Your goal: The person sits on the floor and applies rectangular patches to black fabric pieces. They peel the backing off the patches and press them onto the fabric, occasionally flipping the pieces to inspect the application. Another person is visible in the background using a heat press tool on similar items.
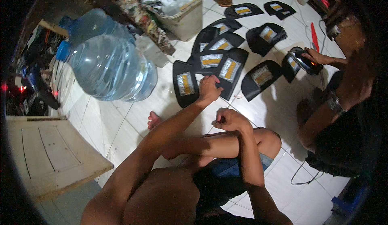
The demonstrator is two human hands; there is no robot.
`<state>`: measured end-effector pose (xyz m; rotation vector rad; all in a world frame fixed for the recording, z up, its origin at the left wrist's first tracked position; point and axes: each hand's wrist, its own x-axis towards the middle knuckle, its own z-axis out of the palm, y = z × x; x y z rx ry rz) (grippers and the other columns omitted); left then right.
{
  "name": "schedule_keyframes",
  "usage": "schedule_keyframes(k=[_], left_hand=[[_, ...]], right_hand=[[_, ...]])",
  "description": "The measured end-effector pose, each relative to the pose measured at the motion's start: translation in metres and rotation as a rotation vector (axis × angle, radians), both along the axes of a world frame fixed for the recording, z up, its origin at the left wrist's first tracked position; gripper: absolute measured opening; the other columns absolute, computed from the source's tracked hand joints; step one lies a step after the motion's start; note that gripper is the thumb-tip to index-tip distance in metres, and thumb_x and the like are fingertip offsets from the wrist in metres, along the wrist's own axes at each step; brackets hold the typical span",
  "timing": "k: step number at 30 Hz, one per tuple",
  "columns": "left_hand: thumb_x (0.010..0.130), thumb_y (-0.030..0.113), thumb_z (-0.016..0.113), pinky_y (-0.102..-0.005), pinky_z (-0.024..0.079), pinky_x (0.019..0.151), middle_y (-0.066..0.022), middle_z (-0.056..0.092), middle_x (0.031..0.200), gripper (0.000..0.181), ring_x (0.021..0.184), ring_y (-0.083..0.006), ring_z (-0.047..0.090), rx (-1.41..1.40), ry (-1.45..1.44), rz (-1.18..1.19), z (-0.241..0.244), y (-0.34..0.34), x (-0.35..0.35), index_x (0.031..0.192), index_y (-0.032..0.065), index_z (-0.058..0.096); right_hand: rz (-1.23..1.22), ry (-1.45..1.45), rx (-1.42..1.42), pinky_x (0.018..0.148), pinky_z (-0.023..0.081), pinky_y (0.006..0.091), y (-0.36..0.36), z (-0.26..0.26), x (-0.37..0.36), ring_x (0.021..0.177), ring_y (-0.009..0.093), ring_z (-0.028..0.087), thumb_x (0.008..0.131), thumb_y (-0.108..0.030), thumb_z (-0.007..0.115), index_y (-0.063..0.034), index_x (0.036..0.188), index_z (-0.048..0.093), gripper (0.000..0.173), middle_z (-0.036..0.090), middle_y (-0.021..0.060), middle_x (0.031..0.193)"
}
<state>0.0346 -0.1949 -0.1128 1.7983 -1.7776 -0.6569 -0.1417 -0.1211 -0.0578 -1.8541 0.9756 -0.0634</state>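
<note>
Several black fabric panels, each with a printed white and yellow patch, lie on the tiled floor. My left hand (210, 88) reaches over the near ones, fingers loosely spread, between a curved black panel (181, 97) on its left and another black panel (239, 55) on its right. It seems to hold nothing. Above my crossed legs is my right hand (232, 120), its fingers curled; whether something small is inside cannot be told. A separate black panel (266, 70) lies beyond it. At the right, a co-worker's hand (315, 57) rests on a clothes iron (303, 62) over one panel.
Large blue water bottles (103, 64) stand at the left, near a whitish wooden door (54, 155). A filled bin (185, 22) stands behind the panels. The co-worker sits close at my right. A red object (314, 37) and cords lie beyond the iron.
</note>
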Motion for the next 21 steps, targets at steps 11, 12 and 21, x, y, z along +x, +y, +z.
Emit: schedule_keyframes(k=[11, 12, 21], left_hand=[[0.077, 0.033, 0.084, -0.05, 0.039, 0.095, -0.0194, 0.062, 0.103, 0.051, 0.103, -0.039, 0.056, -0.475, -0.312, 0.626, -0.037, 0.009, 0.175, 0.11, -0.0005, 0.063], [0.078, 0.034, 0.084, -0.0506, 0.04, 0.095, -0.0163, 0.064, 0.1, 0.048, 0.103, -0.0377, 0.056, -0.418, -0.383, 0.588, -0.044, 0.009, 0.199, 0.107, 0.0012, 0.065], [0.078, 0.04, 0.085, -0.0425, 0.05, 0.083, -0.0126, 0.066, 0.089, 0.05, 0.095, -0.0338, 0.063, 0.019, 0.501, 0.245, 0.017, 0.011, 0.118, 0.102, 0.0016, 0.063]], right_hand=[[-0.053, -0.065, -0.056, 0.073, 0.052, 0.045, -0.002, -0.001, 0.014, 0.081, 0.037, 0.066, 0.08, -0.035, 0.079, -0.0065, 0.081, 0.063, 0.033, 0.068, 0.0171, 0.082], [-0.042, -0.078, -0.057, 0.073, 0.052, 0.0451, -0.004, 0.001, 0.022, 0.082, 0.036, 0.066, 0.08, -0.034, 0.079, -0.0065, 0.081, 0.064, 0.032, 0.068, 0.017, 0.082], [-0.501, -0.098, -0.117, 0.065, 0.052, 0.0381, -0.011, 0.014, 0.016, 0.068, 0.028, 0.067, 0.083, -0.027, 0.079, -0.0018, 0.088, 0.063, 0.031, 0.068, 0.0145, 0.074]])
